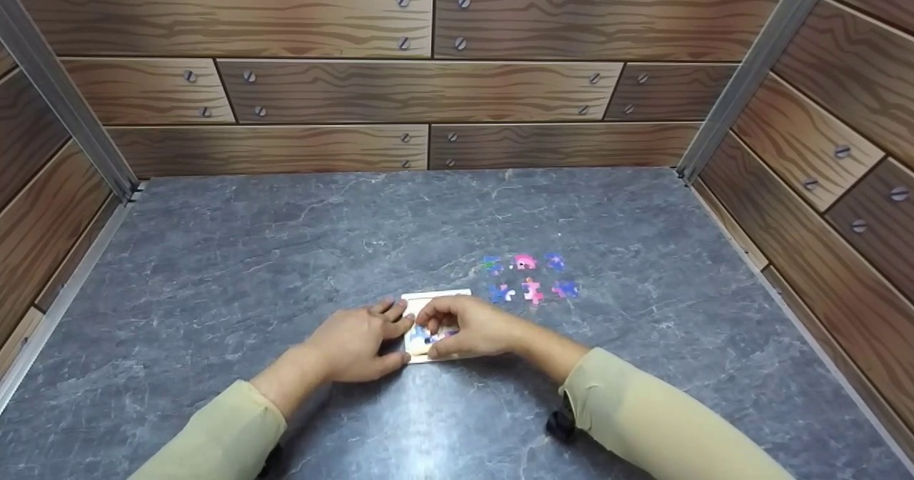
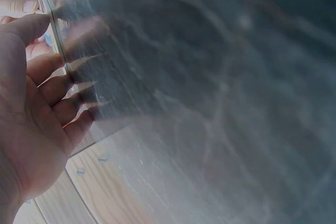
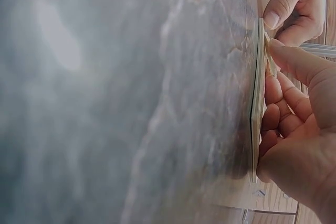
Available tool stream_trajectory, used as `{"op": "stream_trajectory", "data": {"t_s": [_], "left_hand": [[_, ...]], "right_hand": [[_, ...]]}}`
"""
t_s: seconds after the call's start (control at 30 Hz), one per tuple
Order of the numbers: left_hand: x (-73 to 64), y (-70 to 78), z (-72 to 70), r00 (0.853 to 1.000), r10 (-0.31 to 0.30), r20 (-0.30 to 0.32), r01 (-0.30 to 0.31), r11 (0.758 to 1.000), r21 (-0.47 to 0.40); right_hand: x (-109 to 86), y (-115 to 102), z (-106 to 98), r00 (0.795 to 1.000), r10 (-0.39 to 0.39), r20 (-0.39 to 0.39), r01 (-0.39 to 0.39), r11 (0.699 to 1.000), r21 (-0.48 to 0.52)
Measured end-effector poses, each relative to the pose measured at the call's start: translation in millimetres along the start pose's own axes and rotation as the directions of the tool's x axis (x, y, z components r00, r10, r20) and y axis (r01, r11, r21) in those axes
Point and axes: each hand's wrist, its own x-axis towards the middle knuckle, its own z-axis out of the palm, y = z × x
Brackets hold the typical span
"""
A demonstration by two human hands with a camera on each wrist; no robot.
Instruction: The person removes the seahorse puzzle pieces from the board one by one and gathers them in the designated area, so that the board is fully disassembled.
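Note:
A small white-framed puzzle board lies on the table in front of me, with colourful pieces partly visible in its lower part. My left hand rests at the board's left edge, thumb and fingers spread along it. Over the board, my right hand pinches a thin puzzle piece between thumb and fingers, tilted against the board's top in the right wrist view. The fingers hide much of the inside of the board and the print on that piece.
Several loose puzzle pieces lie in two rows right of the board, among them a pink one and a blue one. The grey marbled table is bounded by wood-patterned walls.

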Motion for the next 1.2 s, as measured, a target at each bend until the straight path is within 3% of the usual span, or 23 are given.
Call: {"op": "stream_trajectory", "data": {"t_s": [0.7, 1.2], "left_hand": [[1.6, -0.6, -0.4, 1.0, -0.003, 0.011, 0.003, 1.0, -0.005], [2.2, -0.4, -0.4, 1.0, -0.014, 0.018, 0.014, 1.0, -0.001]], "right_hand": [[-0.6, 0.8, -0.4, 1.0, 0.006, -0.031, -0.006, 1.0, -0.016], [-3.4, -0.5, -4.9, 0.998, 0.003, -0.055, -0.001, 0.999, 0.047]]}}
